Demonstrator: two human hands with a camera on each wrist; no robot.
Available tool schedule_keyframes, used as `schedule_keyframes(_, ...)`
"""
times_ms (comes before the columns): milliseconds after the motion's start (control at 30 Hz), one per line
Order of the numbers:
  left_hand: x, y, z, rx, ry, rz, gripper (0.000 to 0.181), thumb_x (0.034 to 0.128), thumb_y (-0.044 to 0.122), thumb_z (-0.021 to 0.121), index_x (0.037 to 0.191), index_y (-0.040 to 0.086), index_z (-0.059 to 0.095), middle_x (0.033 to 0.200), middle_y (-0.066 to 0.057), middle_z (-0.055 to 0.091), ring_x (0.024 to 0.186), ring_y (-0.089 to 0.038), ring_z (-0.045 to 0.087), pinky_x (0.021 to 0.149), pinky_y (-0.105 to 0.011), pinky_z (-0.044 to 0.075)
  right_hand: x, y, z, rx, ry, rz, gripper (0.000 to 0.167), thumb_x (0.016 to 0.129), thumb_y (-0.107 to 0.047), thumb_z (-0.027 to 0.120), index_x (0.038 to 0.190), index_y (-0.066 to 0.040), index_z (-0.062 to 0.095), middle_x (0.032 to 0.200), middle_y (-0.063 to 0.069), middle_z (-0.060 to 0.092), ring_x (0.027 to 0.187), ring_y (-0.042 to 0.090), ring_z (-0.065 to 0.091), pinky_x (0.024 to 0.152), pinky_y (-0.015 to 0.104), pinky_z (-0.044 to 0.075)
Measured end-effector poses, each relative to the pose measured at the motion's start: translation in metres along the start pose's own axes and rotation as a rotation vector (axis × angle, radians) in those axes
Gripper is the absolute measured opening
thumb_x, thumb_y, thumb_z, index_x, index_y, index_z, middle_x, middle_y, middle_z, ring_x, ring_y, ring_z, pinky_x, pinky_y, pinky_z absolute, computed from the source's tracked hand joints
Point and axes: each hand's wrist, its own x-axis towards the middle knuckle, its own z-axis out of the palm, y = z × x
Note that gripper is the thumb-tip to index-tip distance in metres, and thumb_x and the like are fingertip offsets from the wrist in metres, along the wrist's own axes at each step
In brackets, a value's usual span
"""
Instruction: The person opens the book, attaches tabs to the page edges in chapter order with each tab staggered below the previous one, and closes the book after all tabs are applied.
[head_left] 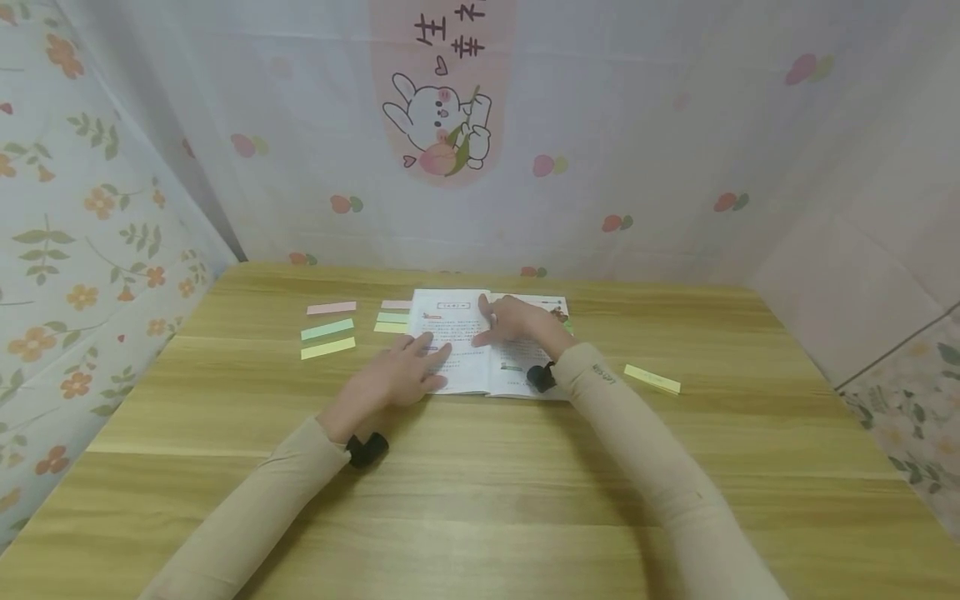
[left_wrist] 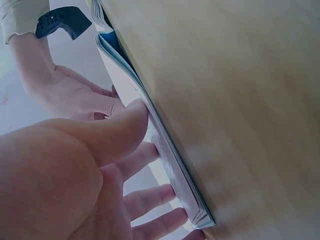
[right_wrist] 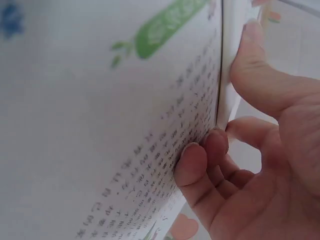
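An open book (head_left: 465, 379) with printed text lies flat near the table's far side. My left hand (head_left: 405, 373) rests on its left page, fingers spread; in the left wrist view the thumb (left_wrist: 132, 120) lies by the book's lower edge. Close to the centre fold, my right hand (head_left: 521, 318) touches the pages. Seen from the right wrist, that thumb (right_wrist: 250, 60) reaches past the fold while bent fingertips (right_wrist: 192, 165) press the printed right page (right_wrist: 75, 100). Pink (head_left: 396, 305), green (head_left: 392, 317) and yellow strips (head_left: 389, 327) stick out from the book's left edge.
Left of the book lie a pink strip (head_left: 331, 308), a green strip (head_left: 327, 330) and a yellow strip (head_left: 327, 348). Another yellow strip (head_left: 652, 379) lies to the right. A patterned curtain (head_left: 645, 150) hangs behind the wooden table (head_left: 465, 500).
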Motion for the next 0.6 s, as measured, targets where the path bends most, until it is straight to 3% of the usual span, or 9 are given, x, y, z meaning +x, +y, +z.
schedule_keyframes(233, 0.0019, -0.0009, 0.0021, 0.012, 0.002, -0.005, 0.058, 0.1087, 0.036, 0.043, 0.16, 0.013, 0.028, 0.163, -0.024, 0.02, 0.147, -0.048, 0.021, 0.113, -0.064, 0.027, -0.0016, -0.004, 0.0029, -0.086, 0.017, -0.036, 0.087, 0.098, -0.046, 0.063, 0.16, -0.003, 0.02, 0.153, 0.023, 0.043, 0.144, 0.038, 0.034, 0.119, 0.046, 0.027)
schedule_keyframes(433, 0.0024, -0.0014, 0.0044, 0.001, -0.001, -0.011, 0.059, 0.1085, 0.037, 0.043, 0.161, 0.014, 0.028, 0.163, -0.024, 0.019, 0.147, -0.048, 0.02, 0.114, -0.064, 0.025, -0.0059, -0.006, 0.0049, -0.029, -0.065, 0.048, 0.104, 0.092, -0.058, 0.065, 0.163, -0.012, 0.006, 0.162, 0.025, 0.021, 0.149, 0.04, 0.022, 0.116, 0.058, 0.025)
schedule_keyframes(600, 0.0019, -0.0022, 0.005, -0.005, 0.004, -0.011, 0.06, 0.1083, 0.037, 0.044, 0.161, 0.014, 0.027, 0.164, -0.024, 0.018, 0.148, -0.048, 0.019, 0.114, -0.064, 0.025, -0.0079, -0.009, 0.0058, -0.07, -0.035, -0.004, 0.102, 0.092, -0.057, 0.066, 0.162, -0.006, 0.012, 0.16, 0.025, 0.029, 0.147, 0.038, 0.027, 0.117, 0.053, 0.027)
